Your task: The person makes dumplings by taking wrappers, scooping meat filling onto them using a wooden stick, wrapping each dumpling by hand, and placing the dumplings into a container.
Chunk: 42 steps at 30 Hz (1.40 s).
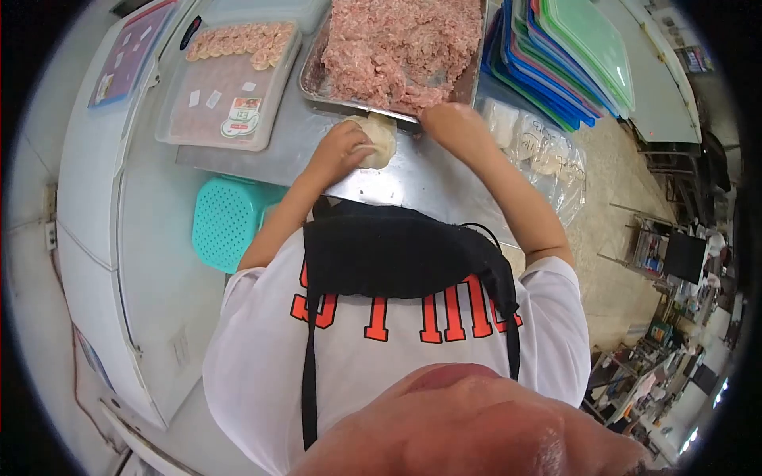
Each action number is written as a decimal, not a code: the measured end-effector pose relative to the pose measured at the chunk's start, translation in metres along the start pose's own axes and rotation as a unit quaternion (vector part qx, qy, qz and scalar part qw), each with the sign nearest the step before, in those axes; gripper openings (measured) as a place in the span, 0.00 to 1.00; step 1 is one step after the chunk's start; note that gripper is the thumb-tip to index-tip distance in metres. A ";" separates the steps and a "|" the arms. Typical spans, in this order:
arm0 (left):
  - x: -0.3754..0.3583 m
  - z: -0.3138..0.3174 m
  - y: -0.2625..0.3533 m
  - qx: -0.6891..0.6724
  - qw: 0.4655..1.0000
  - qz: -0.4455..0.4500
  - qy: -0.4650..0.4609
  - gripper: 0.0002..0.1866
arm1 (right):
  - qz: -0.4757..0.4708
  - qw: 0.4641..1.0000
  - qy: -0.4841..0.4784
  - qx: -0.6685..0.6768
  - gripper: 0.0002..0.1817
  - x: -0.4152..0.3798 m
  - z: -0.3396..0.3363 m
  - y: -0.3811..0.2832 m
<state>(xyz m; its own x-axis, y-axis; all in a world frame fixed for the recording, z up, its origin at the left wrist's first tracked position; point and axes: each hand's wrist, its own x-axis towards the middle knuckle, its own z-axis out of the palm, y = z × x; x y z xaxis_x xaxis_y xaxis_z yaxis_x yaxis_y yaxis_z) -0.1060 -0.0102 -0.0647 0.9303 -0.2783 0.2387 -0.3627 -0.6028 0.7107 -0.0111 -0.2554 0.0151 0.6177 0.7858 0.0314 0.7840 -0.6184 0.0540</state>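
My left hand (340, 152) has its fingers curled round the edge of a stack of pale, round dough sheets (380, 141) at the near side of a metal tray (316, 89). Pink minced meat (397, 47) fills much of the tray. At the tray's near right corner, my right hand (449, 127) is closed beside the meat. Its fingertips are partly hidden, and what they hold, if anything, is too small to tell.
On the left, a lidded plastic box (214, 119) shows rows of filled pieces at its far end. A turquoise perforated basket (225, 222) sits below the metal table (429, 182). Stacked coloured lids (583, 47) and clear bags of white packs (548, 159) lie on the right.
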 end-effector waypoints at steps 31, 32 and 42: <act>0.003 -0.091 -0.002 -0.550 0.703 -0.219 0.395 0.18 | 0.080 0.995 -0.056 0.016 0.12 0.023 0.006 -0.010; 0.003 -0.094 -0.003 -0.537 0.716 -0.213 0.390 0.19 | 0.074 0.997 -0.022 0.028 0.12 0.029 0.011 -0.022; 0.002 -0.131 -0.022 -0.552 0.705 -0.182 0.407 0.21 | 0.068 0.997 -0.005 0.020 0.11 0.101 0.012 -0.084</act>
<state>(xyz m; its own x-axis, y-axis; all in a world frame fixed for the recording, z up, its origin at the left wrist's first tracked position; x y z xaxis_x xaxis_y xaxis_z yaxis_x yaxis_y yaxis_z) -0.0892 0.1002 0.0066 0.8368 0.5360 -0.1118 -0.2462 0.5508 0.7975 -0.0136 -0.1247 0.0023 0.7190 0.6946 0.0249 0.6946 -0.7193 0.0109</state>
